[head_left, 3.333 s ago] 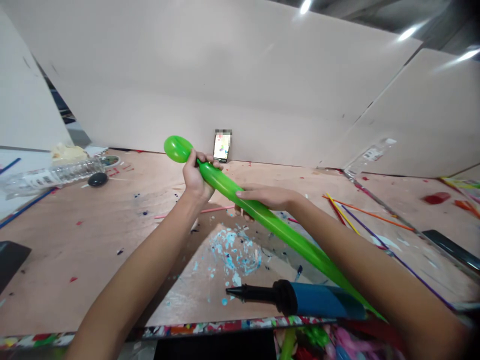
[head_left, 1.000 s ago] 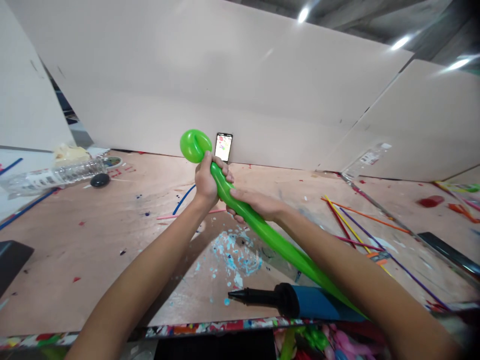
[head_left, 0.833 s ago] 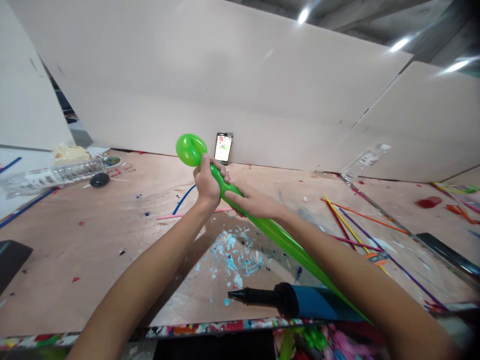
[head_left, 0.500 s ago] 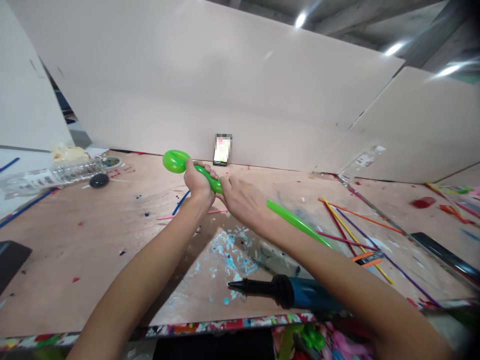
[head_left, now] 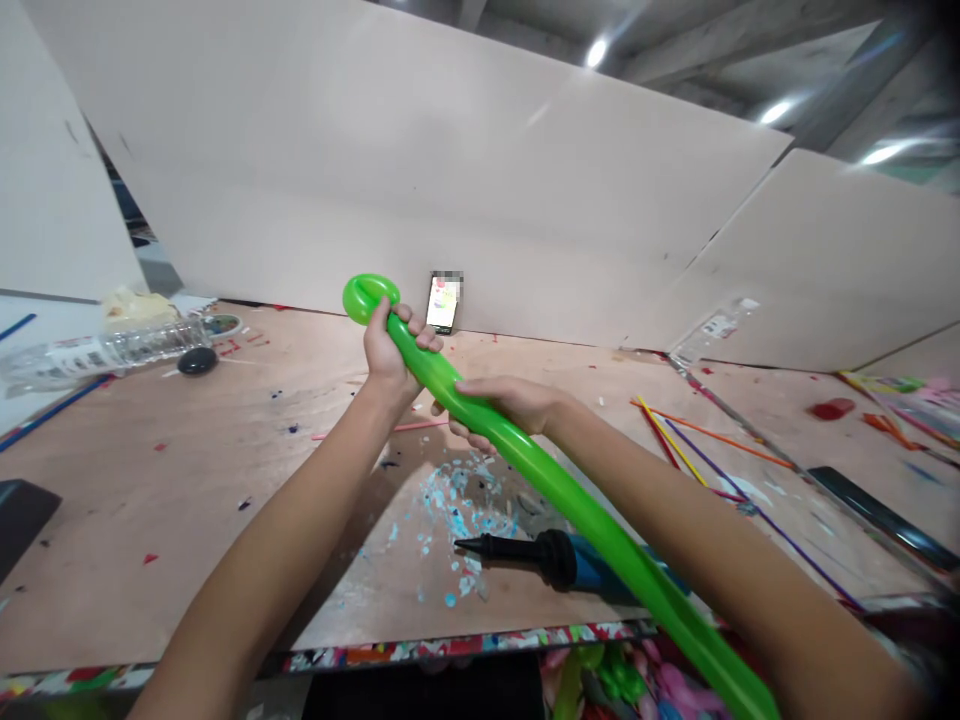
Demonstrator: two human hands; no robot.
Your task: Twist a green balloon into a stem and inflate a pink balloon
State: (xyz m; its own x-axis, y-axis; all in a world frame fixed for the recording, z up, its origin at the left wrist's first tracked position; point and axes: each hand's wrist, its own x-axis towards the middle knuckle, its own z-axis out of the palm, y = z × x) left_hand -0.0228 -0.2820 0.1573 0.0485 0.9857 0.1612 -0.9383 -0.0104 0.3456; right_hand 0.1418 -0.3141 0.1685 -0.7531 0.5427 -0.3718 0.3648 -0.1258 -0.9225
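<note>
A long green modelling balloon [head_left: 559,490] runs from the wall side down past the table's front edge on the right. Its far end is bent into a small loop. Just below that loop, my left hand [head_left: 394,350] is closed round the balloon, with the thumb on top. My right hand [head_left: 499,405] grips the balloon's middle a little nearer to me, thumb above and fingers curled underneath. Beneath the balloon lies a hand pump [head_left: 547,557] with a black nozzle and blue body, partly covered by the balloon.
A lit phone [head_left: 443,302] leans on the white partition [head_left: 300,150]. Plastic bottles [head_left: 105,355] lie at left, near a black oval object [head_left: 198,361]. Several uninflated balloons [head_left: 690,450] and a black bar [head_left: 881,515] are at right. Colourful balloons [head_left: 622,680] show below the edge.
My right hand has turned and opened up its hold, exposing more of the balloon. The balloon's long tail now lies above the right forearm's inner side. The loop has risen slightly to the right.
</note>
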